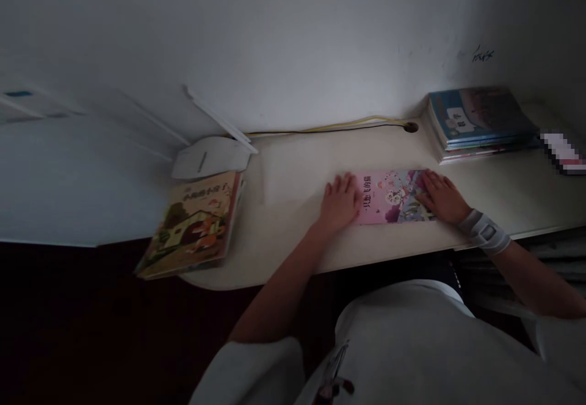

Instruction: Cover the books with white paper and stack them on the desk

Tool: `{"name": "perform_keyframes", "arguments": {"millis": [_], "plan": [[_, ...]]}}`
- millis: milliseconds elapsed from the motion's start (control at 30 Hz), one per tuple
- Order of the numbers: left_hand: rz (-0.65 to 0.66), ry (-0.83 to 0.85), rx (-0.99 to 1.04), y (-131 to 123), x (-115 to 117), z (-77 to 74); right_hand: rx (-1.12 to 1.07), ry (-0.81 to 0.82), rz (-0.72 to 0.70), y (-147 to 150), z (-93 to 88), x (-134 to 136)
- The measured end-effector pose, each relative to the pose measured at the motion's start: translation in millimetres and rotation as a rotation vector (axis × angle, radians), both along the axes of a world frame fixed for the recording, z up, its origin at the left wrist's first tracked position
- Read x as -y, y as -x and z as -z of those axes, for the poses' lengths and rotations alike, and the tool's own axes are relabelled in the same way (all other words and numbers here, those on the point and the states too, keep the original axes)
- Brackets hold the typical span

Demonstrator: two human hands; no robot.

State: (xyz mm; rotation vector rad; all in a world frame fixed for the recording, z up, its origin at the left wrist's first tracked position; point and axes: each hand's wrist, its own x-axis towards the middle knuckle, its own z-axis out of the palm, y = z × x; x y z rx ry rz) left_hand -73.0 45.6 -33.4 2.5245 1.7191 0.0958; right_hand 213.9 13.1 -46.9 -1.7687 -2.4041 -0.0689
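Observation:
A pink picture book [391, 197] with a Chinese title and a flowering-tree cover lies flat on the cream desk [293, 179]. My left hand [339, 202] rests palm down against the book's left end, with its fingers on the cover's edge. My right hand [439, 196] lies flat over the book's right end, and a grey wrist brace [484, 231] wraps that wrist. Neither hand curls around the book. Part of the cover is hidden under my right fingers.
A large illustrated book [190, 225] overhangs the desk's left edge. Stacked books [480, 124] stand at the back right. A white object [210, 158] sits back left. A yellow and black cable [339, 128] runs along the wall to a desk grommet [411, 127].

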Motion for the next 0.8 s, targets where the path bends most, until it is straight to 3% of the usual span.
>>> {"name": "perform_keyframes", "arguments": {"millis": [67, 167, 267, 433, 633, 800], "plan": [[-0.150, -0.024, 0.047, 11.9, -7.5, -5.0, -0.016, -0.007, 0.099, -9.3, -4.1, -3.9], [-0.279, 0.072, 0.194, 13.6, -27.8, -13.0, -0.083, 0.034, 0.249, -10.0, -13.4, -20.8], [-0.309, 0.188, 0.275, 2.9, -54.0, -18.2, -0.174, 0.154, 0.371, -7.1, -20.8, -46.9], [-0.290, 0.231, 0.319, -9.3, -81.1, -20.2, -0.304, 0.234, 0.323, -9.4, -22.1, -77.3], [-0.287, 0.165, 0.380, -6.1, -73.7, -15.8, -0.330, 0.172, 0.357, -5.9, -17.3, -74.8], [-0.287, 0.137, 0.359, -3.4, -59.3, -12.6, -0.223, 0.124, 0.369, 9.6, -18.0, -64.8]]}}
